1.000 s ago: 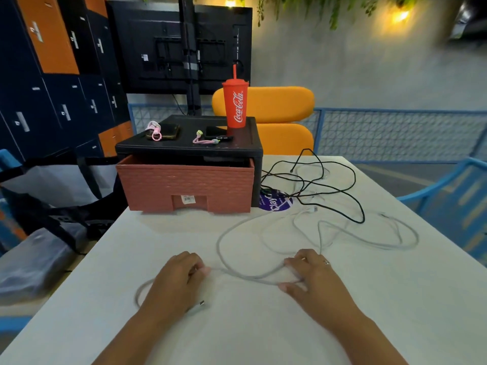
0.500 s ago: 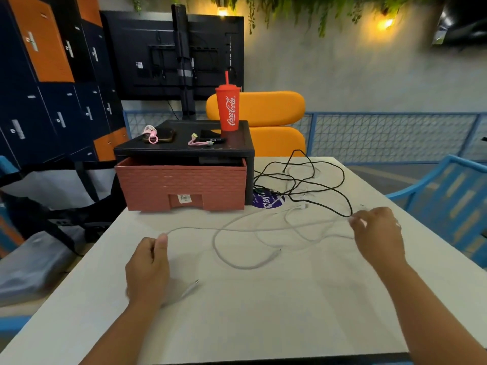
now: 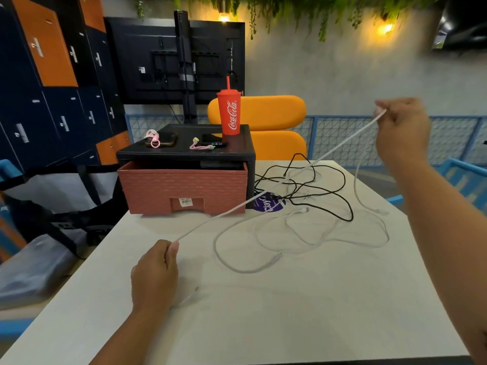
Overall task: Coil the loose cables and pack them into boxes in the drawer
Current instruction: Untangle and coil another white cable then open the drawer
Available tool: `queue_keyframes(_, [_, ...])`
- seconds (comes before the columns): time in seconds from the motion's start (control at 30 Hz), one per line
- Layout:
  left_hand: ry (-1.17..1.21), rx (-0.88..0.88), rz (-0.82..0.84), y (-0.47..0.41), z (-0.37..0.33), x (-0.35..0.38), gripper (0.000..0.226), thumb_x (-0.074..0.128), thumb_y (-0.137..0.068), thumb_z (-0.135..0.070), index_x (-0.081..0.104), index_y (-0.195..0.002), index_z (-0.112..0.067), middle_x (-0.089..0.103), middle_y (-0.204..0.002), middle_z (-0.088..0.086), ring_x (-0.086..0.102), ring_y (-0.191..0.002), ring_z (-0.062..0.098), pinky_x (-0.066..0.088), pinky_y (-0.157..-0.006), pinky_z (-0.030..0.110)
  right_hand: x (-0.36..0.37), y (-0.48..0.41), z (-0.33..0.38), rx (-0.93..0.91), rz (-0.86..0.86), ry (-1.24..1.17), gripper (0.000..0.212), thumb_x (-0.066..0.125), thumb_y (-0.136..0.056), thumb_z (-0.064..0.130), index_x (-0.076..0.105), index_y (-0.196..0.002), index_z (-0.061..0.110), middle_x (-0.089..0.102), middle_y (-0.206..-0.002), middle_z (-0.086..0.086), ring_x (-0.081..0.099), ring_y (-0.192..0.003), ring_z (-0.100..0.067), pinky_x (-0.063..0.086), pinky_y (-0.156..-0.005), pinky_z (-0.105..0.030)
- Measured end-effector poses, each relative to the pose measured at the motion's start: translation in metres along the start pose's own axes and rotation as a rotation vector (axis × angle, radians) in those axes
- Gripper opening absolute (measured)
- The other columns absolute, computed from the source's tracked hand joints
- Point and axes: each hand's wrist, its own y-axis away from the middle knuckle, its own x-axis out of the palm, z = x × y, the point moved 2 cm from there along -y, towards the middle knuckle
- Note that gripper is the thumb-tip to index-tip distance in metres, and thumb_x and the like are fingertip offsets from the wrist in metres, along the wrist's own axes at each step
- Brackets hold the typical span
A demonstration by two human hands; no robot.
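White cable [image 3: 279,183] is stretched into 1 taut line across the head view, low at the near left and high at the far right. The left hand [image 3: 155,275] sits just above the table [image 3: 290,325], fingers curled and thumb clamped over the cord near 1 end, with a short tail trailing out under the wrist. The right hand [image 3: 400,127] is raised well above the table, fingers folded and pinching the cord at the top. The rest of its length hangs off that hand and down onto the tabletop.

I read the wide spread as a way to straighten the cord and free it of kinks before the 1st loop goes in. The coil itself is not yet begun.

Under the taut line lies a black cable [image 3: 349,210] in a tangle, and more pale leads [image 3: 245,272] loop loosely beside it, none of them touched. The brick-pattern drawer [image 3: 184,185] stands slightly pulled out of its black unit [image 3: 184,154], waiting. Its inside is hidden, so I can't see any boxes. A red cup [image 3: 229,114] stands on top.
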Motion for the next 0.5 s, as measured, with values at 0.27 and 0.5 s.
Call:
queue_keyframes(0.27, [0.395, -0.276, -0.045, -0.017, -0.023, -0.013, 0.037, 0.044, -0.096, -0.026, 0.049, -0.078, 0.005, 0.043, -0.063, 0.009, 0.040, -0.061, 0.022, 0.036, -0.059, 0.035, 0.051, 0.004, -0.055, 0.199, 0.438, 0.233, 0.047, 0.040, -0.093, -0.001, 0.047, -0.136, 0.017, 0.053, -0.130, -0.013, 0.057, -0.098, -0.029, 0.042, -0.073, -0.030])
queue_keyframes(0.5, [0.756, -0.253, 0.200, -0.036, -0.081, -0.006, 0.029, 0.039, -0.099, -0.024, 0.060, -0.082, -0.013, 0.032, -0.048, -0.012, 0.026, -0.044, 0.004, 0.024, -0.047, 0.023, 0.085, 0.065, 0.012, 0.114, 0.792, -0.011, 0.049, 0.046, -0.091, 0.005, 0.047, -0.134, 0.028, 0.052, -0.131, -0.005, 0.060, -0.093, -0.025, 0.046, -0.075, -0.032])
